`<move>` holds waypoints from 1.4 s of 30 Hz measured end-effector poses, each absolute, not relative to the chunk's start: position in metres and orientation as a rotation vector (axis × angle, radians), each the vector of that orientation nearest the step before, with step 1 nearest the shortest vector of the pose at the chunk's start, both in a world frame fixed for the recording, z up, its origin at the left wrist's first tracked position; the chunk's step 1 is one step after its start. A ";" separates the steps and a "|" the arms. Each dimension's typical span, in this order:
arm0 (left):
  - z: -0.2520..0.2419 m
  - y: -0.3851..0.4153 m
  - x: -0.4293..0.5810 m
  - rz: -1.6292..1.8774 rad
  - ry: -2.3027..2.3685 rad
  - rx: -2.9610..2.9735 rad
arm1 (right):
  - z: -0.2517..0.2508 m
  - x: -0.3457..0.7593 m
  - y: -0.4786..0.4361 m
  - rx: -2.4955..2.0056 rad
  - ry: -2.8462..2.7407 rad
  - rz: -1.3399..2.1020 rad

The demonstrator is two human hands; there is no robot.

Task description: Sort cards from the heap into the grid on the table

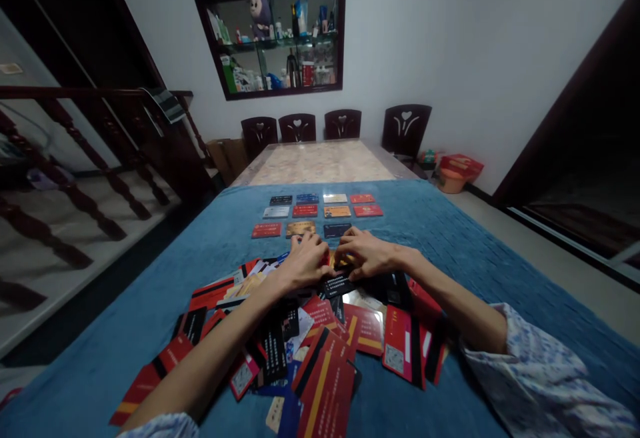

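The loose heap of cards (pixel 320 351) lies on the blue cloth (pixel 475 245) right before the person, red, black and white cards overlapping at all angles. At the heap's 12 o'clock edge the left hand (pixel 305 261) and right hand (pixel 367 255) meet, knuckles up and fingers curled down. They rest over a black card (pixel 337 285) and a glimpse of gold and red between the fingertips. Whether either hand pinches a card or only presses on it cannot be told.

At 12 o'clock from the hands, just beyond them, sorted cards (pixel 315 211) lie flat in three neat rows, each card apart from its neighbours. The nearest row is short on its right.

Bare cloth runs wide at 3 o'clock and at 9 o'clock of the heap, out to the table's side edges. Past the rows the cloth ends and the pale stone tabletop (pixel 320 161) shows, with four dark chairs (pixel 297 127) at its far end.

At 2 o'clock a red basin (pixel 457 171) sits on the floor; what it holds is unclear. At 12 o'clock, high on the wall, a dark-framed cabinet (pixel 335 31) holds bottles, jars and a purple plush toy (pixel 261 15) on its shelves. A dark stair railing (pixel 75 131) stands at 10 o'clock.
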State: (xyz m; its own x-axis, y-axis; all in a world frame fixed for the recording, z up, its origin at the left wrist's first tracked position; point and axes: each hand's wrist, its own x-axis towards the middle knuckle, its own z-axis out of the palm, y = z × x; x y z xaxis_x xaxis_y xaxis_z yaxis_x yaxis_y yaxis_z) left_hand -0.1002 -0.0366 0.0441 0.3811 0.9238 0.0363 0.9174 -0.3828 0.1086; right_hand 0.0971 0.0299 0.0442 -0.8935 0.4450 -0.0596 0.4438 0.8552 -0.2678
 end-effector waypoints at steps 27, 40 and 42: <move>0.067 -0.045 -0.098 0.167 1.358 2.575 | 0.050 0.098 0.021 -0.713 -3.061 0.596; 0.059 -0.034 -0.110 0.270 1.329 2.489 | 0.058 0.103 0.027 -0.708 -2.947 0.747; 0.058 -0.031 -0.111 0.280 1.355 2.496 | 0.057 0.103 0.028 -0.748 -2.939 0.722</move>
